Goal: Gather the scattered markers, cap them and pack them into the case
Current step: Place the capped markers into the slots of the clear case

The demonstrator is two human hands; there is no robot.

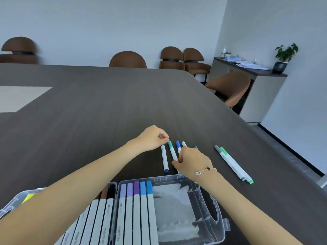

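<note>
With the left hand (153,137) pinching the teal marker's (172,150) cap end on the bench (106,103) and the right hand (192,160) gripping its barrel, press straight along its axis, then lay it in the case (210,206).

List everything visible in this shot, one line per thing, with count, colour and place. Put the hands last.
table: one, dark wood grain, fills the middle of the view.
case: one, clear plastic, open at the near edge.
packed markers: a row in the case, white barrels; caps include purple, blue, brown, black.
loose markers: at least five between the hands, white with teal or blue caps.
marker pair: two, grey-capped and green-capped, right of the hands.
chairs: five, brown, around the table.
sideboard: one, dark top, far right.
potted plant: one, green, on the sideboard.
left hand: curled, pinching at the teal marker's tip.
right hand: curled over the loose markers.
</note>
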